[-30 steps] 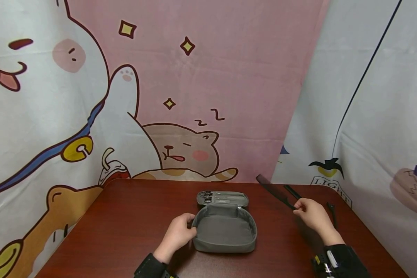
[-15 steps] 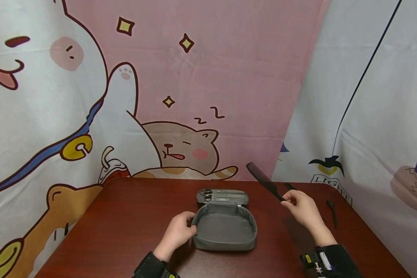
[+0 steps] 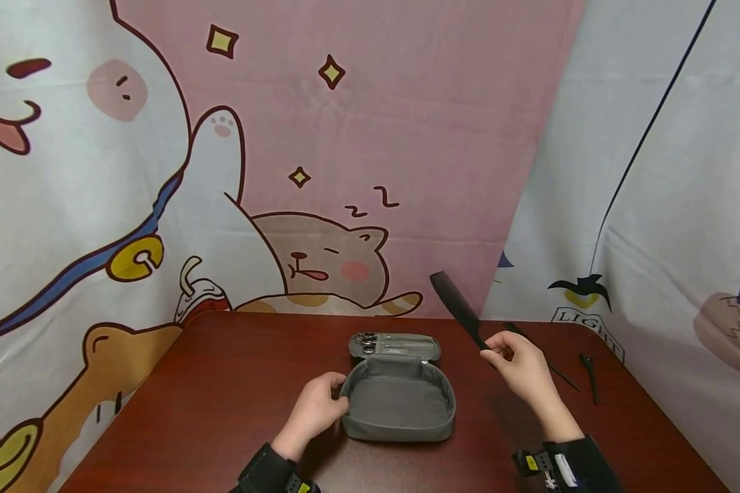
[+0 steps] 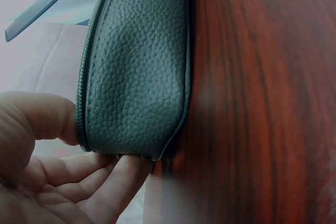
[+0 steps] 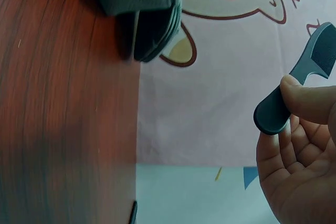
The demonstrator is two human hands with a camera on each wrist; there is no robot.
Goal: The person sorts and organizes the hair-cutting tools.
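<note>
A grey zip case (image 3: pixel 401 428) with textured sides stands unzipped on the table, its lid (image 3: pixel 428 350) folded to the back. My left hand (image 3: pixel 313 411) holds the case's left side; in the left wrist view its thumb (image 4: pixel 47 116) lies at the zip edge, the other fingers against the outer wall. My right hand (image 3: pixel 521 366) pinches a black comb (image 3: pixel 456 305) by its handle, raised above the table to the right of the case. Thumb and fingers grip the rounded handle end (image 5: pixel 272 111) in the right wrist view. The comb's toothed end points up and left.
Small scissors (image 3: pixel 368 342) and slim tools sit in the lid. Behind the right hand lies a thin black tool with a narrow tail (image 3: pixel 564 376), partly hidden. A slim black clip-like thing (image 3: pixel 590 376) lies farther right on the brown table (image 3: pixel 234 383). A printed cloth (image 3: pixel 444 137) hangs behind.
My right hand has carried the comb left, toward the case, and its toothed end has risen. More of the thin black tool shows behind it. The left hand stays on the case.
</note>
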